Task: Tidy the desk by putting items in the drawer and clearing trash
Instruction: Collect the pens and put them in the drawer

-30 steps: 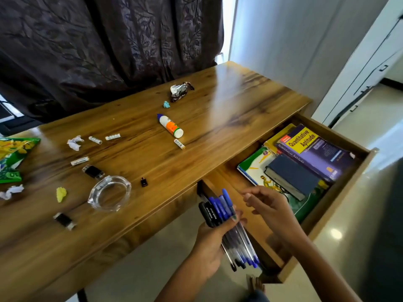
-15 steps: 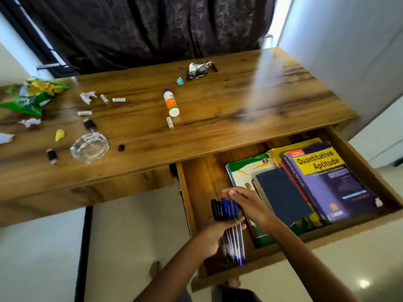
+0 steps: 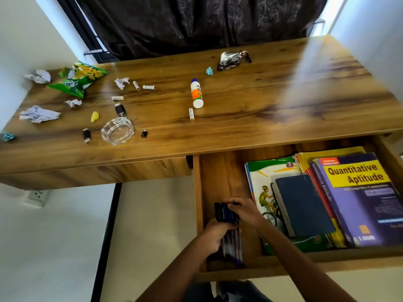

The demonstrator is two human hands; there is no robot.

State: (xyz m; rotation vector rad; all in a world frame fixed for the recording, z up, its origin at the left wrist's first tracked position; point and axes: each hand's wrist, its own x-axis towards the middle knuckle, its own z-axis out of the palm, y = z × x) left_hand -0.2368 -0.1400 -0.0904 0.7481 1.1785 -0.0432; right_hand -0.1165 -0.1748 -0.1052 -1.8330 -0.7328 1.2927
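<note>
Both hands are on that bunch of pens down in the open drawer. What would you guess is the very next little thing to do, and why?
Probably let go and lay the bundle of pens flat on the drawer floor. The left hand and right hand hold it low inside, over bare wood left of the books, so there is room.
</note>
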